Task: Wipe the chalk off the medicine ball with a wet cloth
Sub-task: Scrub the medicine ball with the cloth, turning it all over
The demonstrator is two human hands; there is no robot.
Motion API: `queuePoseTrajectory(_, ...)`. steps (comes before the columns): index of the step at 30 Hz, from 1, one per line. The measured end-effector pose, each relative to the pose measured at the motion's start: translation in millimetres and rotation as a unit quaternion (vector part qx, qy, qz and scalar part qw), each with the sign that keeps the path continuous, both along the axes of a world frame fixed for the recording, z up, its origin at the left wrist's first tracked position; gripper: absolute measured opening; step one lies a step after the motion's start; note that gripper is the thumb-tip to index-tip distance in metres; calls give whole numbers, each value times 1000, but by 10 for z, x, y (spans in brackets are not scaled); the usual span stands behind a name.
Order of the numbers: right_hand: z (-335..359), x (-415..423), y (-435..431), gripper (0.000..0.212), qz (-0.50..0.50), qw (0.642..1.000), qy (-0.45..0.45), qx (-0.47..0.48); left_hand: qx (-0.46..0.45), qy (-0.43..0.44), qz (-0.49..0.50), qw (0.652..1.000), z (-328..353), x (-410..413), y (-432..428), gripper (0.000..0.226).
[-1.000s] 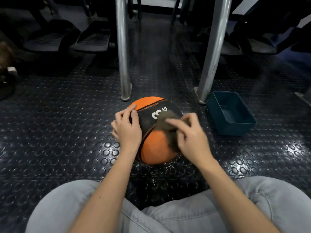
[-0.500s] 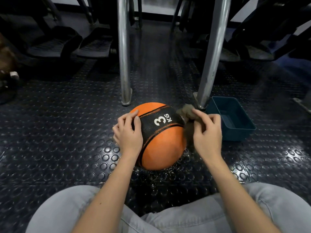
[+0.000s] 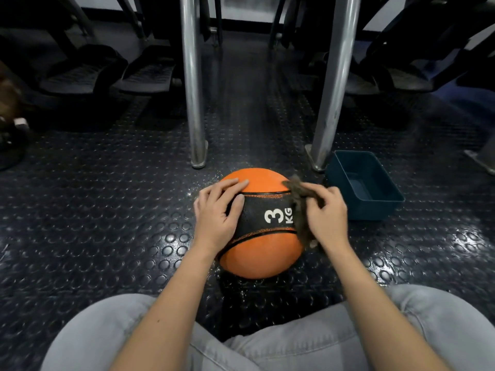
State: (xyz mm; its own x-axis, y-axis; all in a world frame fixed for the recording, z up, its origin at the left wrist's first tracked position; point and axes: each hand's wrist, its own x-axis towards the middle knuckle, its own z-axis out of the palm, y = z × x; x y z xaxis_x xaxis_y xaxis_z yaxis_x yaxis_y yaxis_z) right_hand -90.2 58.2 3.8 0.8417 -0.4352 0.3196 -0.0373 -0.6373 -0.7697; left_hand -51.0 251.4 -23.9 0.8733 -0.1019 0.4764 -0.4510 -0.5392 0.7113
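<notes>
The medicine ball [image 3: 261, 253] sat on the floor [image 3: 107, 210]. Left hand [image 3: 217, 218] lay flat on it, fingers straight, probably so it wouldn't roll. Right hand [image 3: 328, 218] had curled fingers pinching the cloth [image 3: 301, 223] against the ball's side, with the tub [image 3: 375, 210] just past them, handy for rewetting I guess.

The medicine ball [image 3: 263, 257] has a matt, finely grained orange skin that looks like rubber. It is crossed by a smoother black band [image 3: 257, 212] with white print. The cloth [image 3: 299, 212] against it is dark brown, shaggy and rough. The floor [image 3: 107, 210] is black studded rubber with a wet-looking gloss. The tube legs [image 3: 191, 89] are smooth, shiny metal. The teal bin [image 3: 375, 210] is smooth, matt plastic. The trousers [image 3: 294, 349] are soft grey fabric.
</notes>
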Motion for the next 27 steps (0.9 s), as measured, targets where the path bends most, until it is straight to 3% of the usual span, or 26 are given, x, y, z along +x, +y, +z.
queuePoseTrajectory(1,15,14,-77,36,-50,998,31,15,9,-2,-6,1000,7,14,29,35)
queuePoseTrajectory(3,90,4,-121,36,-78,996,12,38,20,3,9,1000,15,44,90,39)
queuePoseTrajectory(6,135,-58,101,36,8,999,-29,-12,0,29,77,997,93,37,125,46)
queuePoseTrajectory(9,41,-162,307,31,40,997,-36,-54,-45,78,108,990,237,-24,-3,39)
queuePoseTrajectory(13,40,-156,215,28,127,985,-83,-79,-2,125,105,987,214,-70,-101,37)
queuePoseTrajectory(15,40,-20,72,27,90,995,-17,-50,-16,126,93,988,175,-52,-29,36)
queuePoseTrajectory(17,64,50,-51,28,-8,995,84,-57,-35,130,74,988,162,-37,41,36)
queuePoseTrajectory(18,92,48,-66,30,-36,994,86,-53,-42,130,70,988,157,-31,64,36)
queuePoseTrajectory(21,294,-28,127,37,26,996,-78,-40,-57,134,76,986,141,-10,87,33)
queuePoseTrajectory(23,259,-70,254,36,120,982,-123,-81,-59,134,70,987,143,-20,94,42)
queuePoseTrajectory(25,90,-10,204,36,135,980,-74,-123,-61,135,59,987,163,-21,89,45)
queuePoseTrajectory(27,0,51,13,37,36,984,-1,-174,-58,135,53,988,178,-32,70,45)
